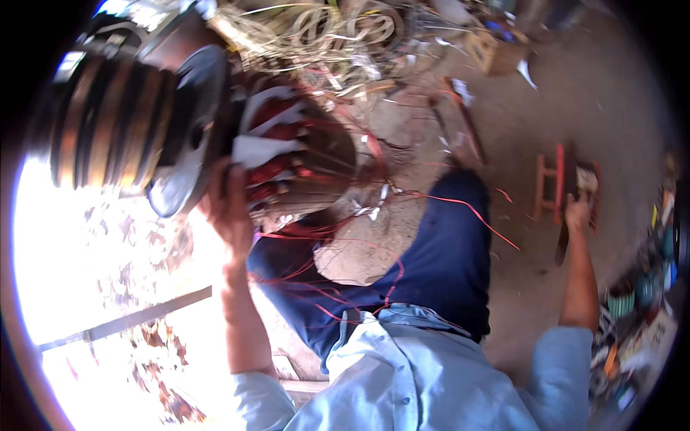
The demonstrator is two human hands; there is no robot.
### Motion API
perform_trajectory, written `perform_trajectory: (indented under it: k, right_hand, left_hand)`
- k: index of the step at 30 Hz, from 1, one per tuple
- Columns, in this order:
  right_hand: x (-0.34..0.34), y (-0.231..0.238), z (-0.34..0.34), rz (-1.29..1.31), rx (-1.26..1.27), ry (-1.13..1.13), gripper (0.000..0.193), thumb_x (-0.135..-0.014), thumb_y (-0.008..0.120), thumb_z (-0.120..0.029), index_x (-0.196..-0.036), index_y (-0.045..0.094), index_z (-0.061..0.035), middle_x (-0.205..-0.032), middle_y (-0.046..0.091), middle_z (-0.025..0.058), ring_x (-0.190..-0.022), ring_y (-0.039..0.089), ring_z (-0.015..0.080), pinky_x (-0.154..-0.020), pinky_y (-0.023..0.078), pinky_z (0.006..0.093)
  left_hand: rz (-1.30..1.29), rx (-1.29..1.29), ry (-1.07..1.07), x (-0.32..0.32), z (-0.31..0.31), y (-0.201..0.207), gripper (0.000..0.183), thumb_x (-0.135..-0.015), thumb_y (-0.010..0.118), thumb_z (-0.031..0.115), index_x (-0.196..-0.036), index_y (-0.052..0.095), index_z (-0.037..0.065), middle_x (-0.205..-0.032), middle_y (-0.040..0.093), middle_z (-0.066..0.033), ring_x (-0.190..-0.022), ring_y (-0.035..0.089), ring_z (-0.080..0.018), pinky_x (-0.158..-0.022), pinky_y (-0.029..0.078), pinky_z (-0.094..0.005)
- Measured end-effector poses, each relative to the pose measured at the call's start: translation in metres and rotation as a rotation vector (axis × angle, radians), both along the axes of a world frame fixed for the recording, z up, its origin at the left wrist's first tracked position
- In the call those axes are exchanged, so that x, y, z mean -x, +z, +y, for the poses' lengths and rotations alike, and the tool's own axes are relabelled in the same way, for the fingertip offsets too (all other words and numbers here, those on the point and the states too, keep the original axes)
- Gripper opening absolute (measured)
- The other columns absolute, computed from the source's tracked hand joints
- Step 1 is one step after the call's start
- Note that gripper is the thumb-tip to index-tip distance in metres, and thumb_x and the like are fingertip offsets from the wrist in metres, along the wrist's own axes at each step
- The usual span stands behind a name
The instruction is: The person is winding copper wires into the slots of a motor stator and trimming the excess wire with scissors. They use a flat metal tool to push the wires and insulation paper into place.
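At the left stands a large wound motor rotor (316, 154), with white insulating strips and red wires at its winding. Beside the winding are a grey metal disc (188, 136) and a ringed black-and-copper cylinder (111, 122). My left hand (230, 205) lies against the winding next to the disc, fingers stretched upward and apart, slightly blurred. Far to the right, my right hand (575, 213) is closed round a long dark bar-like tool (561, 248), over a small red slatted frame (548, 188). The tool's exact kind is blurred.
Thin red wires (471, 208) trail from the rotor over my legs (449, 241). Tangled pale strips (309, 32) heap behind it. A reddish bar (463, 118) and wooden block (485, 52) lie on the floor (575, 93). Clutter (636, 337) lines the right edge.
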State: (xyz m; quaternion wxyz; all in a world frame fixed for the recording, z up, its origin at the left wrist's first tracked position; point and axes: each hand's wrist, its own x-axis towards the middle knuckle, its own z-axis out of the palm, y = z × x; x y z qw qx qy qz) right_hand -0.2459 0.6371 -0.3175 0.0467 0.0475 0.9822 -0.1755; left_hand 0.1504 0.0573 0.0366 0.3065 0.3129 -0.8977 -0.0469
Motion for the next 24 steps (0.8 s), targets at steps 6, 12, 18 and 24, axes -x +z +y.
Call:
perform_trajectory:
  k: [6,12,18,24]
  right_hand:
    - [-0.098,0.23,-0.27,0.389,0.98,0.65,0.021,-0.107,0.063,-0.007,-0.125,0.07,0.0001,-0.123,0.073,0.0084,-0.11,0.068,0.0136,-0.097,0.054,0.03]
    - [-0.197,0.33,-0.438,0.423,1.103,1.291,0.03,-0.089,0.077,-0.005,-0.117,0.069,0.0009,-0.11,0.071,0.019,-0.098,0.071,0.0359,-0.087,0.058,0.0422]
    - [-0.206,0.34,-0.466,0.313,1.085,1.324,0.028,-0.082,0.082,-0.006,-0.107,0.069,-0.0026,-0.104,0.071,0.0165,-0.091,0.07,0.0384,-0.08,0.057,0.0452]
    - [-0.21,0.35,-0.461,0.501,0.891,1.393,0.017,-0.086,0.077,0.0,-0.096,0.064,-0.0011,-0.092,0.069,0.0144,-0.082,0.07,0.0319,-0.073,0.054,0.0411]
  left_hand:
    - [0.116,-0.014,-0.222,0.011,0.014,0.008,0.026,-0.106,0.061,0.019,-0.12,0.071,0.0,-0.1,0.074,-0.0164,-0.088,0.069,-0.028,-0.085,0.055,-0.0377]
    - [0.059,-0.159,-0.221,0.01,0.011,0.011,0.025,-0.103,0.063,0.013,-0.125,0.071,0.006,-0.108,0.07,-0.0205,-0.1,0.068,-0.039,-0.091,0.053,-0.0465]
    - [0.031,0.085,-0.28,0.013,0.007,0.01,0.027,-0.096,0.067,0.012,-0.122,0.071,0.009,-0.106,0.07,-0.0177,-0.097,0.067,-0.0404,-0.082,0.052,-0.0503]
    - [0.104,0.055,-0.309,0.012,0.002,0.003,0.016,-0.095,0.07,0.013,-0.11,0.074,0.008,-0.099,0.071,-0.0162,-0.091,0.068,-0.0401,-0.078,0.053,-0.0516]
